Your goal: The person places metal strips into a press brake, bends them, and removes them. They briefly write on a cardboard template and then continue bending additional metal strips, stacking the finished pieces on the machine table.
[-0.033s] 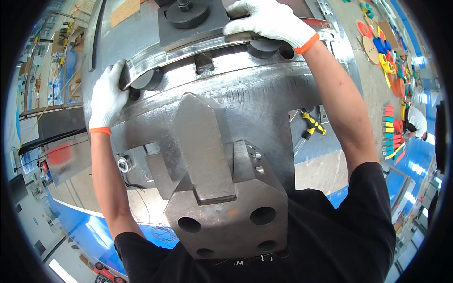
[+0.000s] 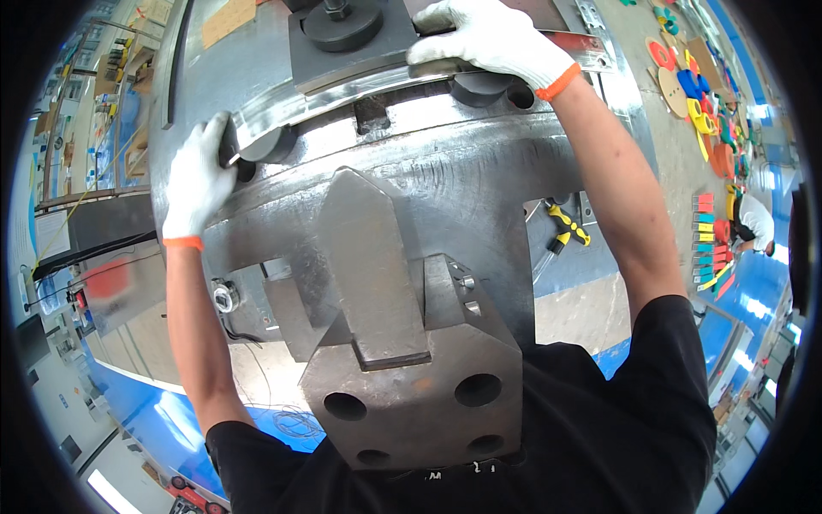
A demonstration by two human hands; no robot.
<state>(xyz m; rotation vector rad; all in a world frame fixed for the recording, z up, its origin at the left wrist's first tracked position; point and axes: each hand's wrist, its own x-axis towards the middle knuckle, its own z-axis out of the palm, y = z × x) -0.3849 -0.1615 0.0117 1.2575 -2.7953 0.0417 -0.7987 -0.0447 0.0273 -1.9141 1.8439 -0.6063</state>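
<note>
A long shiny metal strip [image 2: 330, 101] lies across the far part of the steel machine bed, along the near side of a dark block [image 2: 355, 70]. My left hand [image 2: 197, 176], in a white glove with an orange cuff, closes round the strip's left end, beside a dark edge piece. Toward its right part, my gloved right hand [image 2: 492, 38] grips the strip from above, thumb and fingers bent by the block's right side. Two round black pegs, the left one [image 2: 270, 144] and the right one [image 2: 478, 88], stand against the strip's near side.
A heavy steel wedge-shaped tool [image 2: 368, 265] rises close in front of me, on a block with several holes. Yellow-and-black pliers [image 2: 567, 227] lie right of it. A round gauge [image 2: 226, 297] sits at left. Coloured parts [image 2: 702, 111] and another person [image 2: 755, 221] are far right.
My left hand has shifted very slightly, and the strip's left end has tilted a little with it. The right hand stays almost where it was.
</note>
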